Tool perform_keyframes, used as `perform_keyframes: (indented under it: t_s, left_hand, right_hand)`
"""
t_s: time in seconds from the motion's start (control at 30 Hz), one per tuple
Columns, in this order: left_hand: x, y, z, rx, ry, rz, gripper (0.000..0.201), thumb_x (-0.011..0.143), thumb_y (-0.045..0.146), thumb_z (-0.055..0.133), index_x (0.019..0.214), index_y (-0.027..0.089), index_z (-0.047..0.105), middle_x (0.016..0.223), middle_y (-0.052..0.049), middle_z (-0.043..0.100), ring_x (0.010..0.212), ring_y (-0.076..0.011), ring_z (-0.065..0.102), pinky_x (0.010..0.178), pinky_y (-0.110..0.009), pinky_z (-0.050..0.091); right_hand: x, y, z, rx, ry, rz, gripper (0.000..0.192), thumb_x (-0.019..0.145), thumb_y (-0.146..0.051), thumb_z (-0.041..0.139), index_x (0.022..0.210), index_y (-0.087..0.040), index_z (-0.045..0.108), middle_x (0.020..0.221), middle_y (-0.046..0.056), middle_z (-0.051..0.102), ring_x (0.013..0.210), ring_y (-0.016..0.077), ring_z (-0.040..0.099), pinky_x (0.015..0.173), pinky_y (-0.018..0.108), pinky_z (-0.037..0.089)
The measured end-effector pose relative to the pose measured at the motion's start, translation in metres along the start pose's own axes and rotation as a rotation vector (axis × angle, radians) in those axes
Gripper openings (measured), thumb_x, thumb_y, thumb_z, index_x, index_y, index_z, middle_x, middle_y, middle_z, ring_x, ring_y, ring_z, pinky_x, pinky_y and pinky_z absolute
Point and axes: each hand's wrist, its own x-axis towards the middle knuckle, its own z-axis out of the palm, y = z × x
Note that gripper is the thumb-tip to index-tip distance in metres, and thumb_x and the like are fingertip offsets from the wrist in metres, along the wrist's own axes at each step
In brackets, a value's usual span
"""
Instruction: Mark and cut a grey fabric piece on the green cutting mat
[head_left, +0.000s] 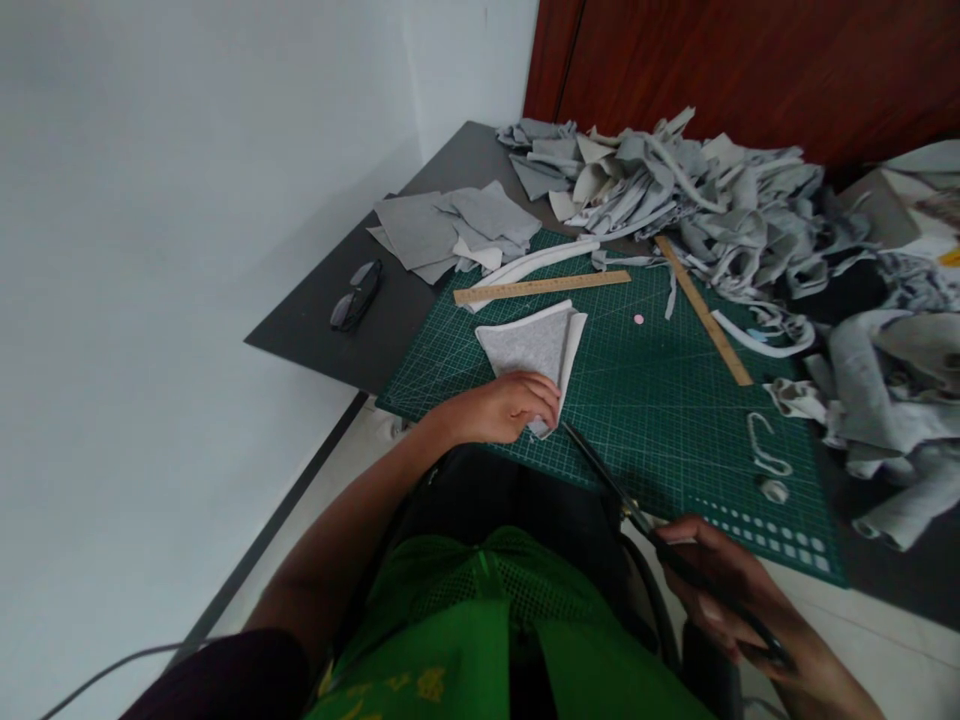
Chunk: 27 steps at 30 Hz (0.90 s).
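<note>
A folded piece of grey fabric (525,345) with white edges lies on the green cutting mat (675,400). My left hand (517,405) is closed on its near end, the fingers curled together over the cloth near its right edge. In my right hand (727,590) is a pair of black-handled scissors (600,465), held beyond the mat's front edge. The blades look closed, and their tip points at the near corner of the fabric, just to its right. Whether the tip touches the cloth I cannot tell.
Wooden rulers (544,288) lie on the mat, with white fabric strips (536,262) beside one. Glasses (356,297) and flat grey fabric pieces (420,230) rest on the dark table (300,335). Heaped scraps (637,175) fill the back and right. A white wall (187,200) stands left.
</note>
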Motion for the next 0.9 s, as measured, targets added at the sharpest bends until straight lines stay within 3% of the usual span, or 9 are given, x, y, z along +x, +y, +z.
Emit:
perform_keyframes:
  t_s: [0.1,0.17,0.2,0.3,0.4,0.5,0.57,0.73,0.9]
  left_hand:
    - [-0.001,0.008,-0.003,0.011,0.012,-0.047,0.03,0.092,0.002,0.052,0.092,0.019,0.076,0.102,-0.009,0.074,0.111,-0.0207,0.066,0.106,-0.039,0.049]
    - [-0.001,0.015,-0.005,0.047,-0.009,-0.105,0.011,0.09,0.014,0.07,0.098,0.019,0.075,0.11,-0.011,0.071,0.121,-0.0246,0.062,0.11,-0.04,0.047]
    - [-0.002,0.018,-0.006,0.077,-0.016,-0.128,0.012,0.087,0.017,0.076,0.098,0.019,0.074,0.113,-0.011,0.07,0.125,-0.0263,0.06,0.112,-0.041,0.045]
    - [-0.001,0.024,-0.008,0.153,-0.039,-0.171,0.013,0.087,0.011,0.072,0.096,0.021,0.072,0.116,-0.008,0.068,0.121,-0.0237,0.06,0.11,-0.038,0.044]
    - [0.004,0.024,-0.005,0.192,-0.042,-0.201,0.012,0.093,0.011,0.064,0.091,0.021,0.069,0.108,-0.006,0.067,0.111,-0.0211,0.061,0.104,-0.035,0.046]
    - [0.01,0.024,0.001,0.255,0.005,-0.246,0.014,0.095,0.013,0.061,0.085,0.02,0.067,0.1,-0.004,0.066,0.107,-0.0206,0.06,0.101,-0.034,0.044]
    - [0.014,0.023,0.004,0.294,0.017,-0.286,0.014,0.095,0.014,0.063,0.083,0.02,0.066,0.097,-0.003,0.066,0.105,-0.0206,0.059,0.1,-0.034,0.043]
    - [0.039,0.013,0.002,0.352,-0.061,-0.353,0.015,0.093,0.014,0.062,0.08,0.021,0.063,0.085,-0.001,0.065,0.098,-0.0207,0.059,0.097,-0.035,0.039]
    - [0.098,-0.019,-0.003,0.135,-0.123,-0.391,0.007,0.094,0.02,0.062,0.088,0.02,0.064,0.088,0.0,0.066,0.087,-0.0181,0.06,0.083,-0.03,0.043]
  right_hand:
    - [0.006,-0.021,-0.007,-0.021,0.098,-0.16,0.056,0.08,-0.055,0.085,0.124,-0.03,0.06,0.065,-0.008,0.051,0.042,0.0037,0.026,0.037,0.017,0.025]
    - [0.02,-0.046,-0.014,-0.138,0.231,-0.274,0.055,0.079,-0.05,0.086,0.123,-0.028,0.061,0.069,-0.005,0.056,0.043,0.0062,0.035,0.038,0.019,0.031]
    - [0.031,-0.061,-0.019,-0.213,0.316,-0.325,0.054,0.079,-0.048,0.087,0.121,-0.026,0.062,0.071,-0.003,0.059,0.044,0.0074,0.039,0.038,0.02,0.033]
    - [0.077,-0.109,-0.039,-0.416,0.463,-0.42,0.06,0.074,-0.051,0.088,0.12,-0.025,0.059,0.083,0.003,0.07,0.055,0.016,0.058,0.042,0.024,0.041]
    - [0.131,-0.141,-0.067,-0.682,0.646,-0.564,0.059,0.076,-0.052,0.08,0.122,-0.021,0.058,0.091,0.009,0.076,0.075,0.0261,0.071,0.062,0.033,0.054]
    - [0.168,-0.142,-0.092,-1.069,0.897,-0.472,0.053,0.085,-0.039,0.069,0.131,-0.016,0.057,0.102,0.016,0.079,0.089,0.033,0.075,0.075,0.039,0.054]
    - [0.179,-0.132,-0.104,-1.103,0.98,-0.375,0.054,0.087,-0.038,0.066,0.135,-0.014,0.056,0.105,0.017,0.08,0.089,0.033,0.076,0.074,0.037,0.053]
    - [0.181,-0.111,-0.132,-1.233,1.068,-0.253,0.05,0.091,-0.038,0.063,0.134,-0.014,0.061,0.093,0.016,0.08,0.079,0.0324,0.075,0.065,0.035,0.047]
    - [0.188,-0.108,-0.174,-1.279,0.992,-0.407,0.034,0.084,-0.028,0.066,0.115,-0.015,0.074,0.099,0.017,0.08,0.086,0.0318,0.074,0.071,0.035,0.049]
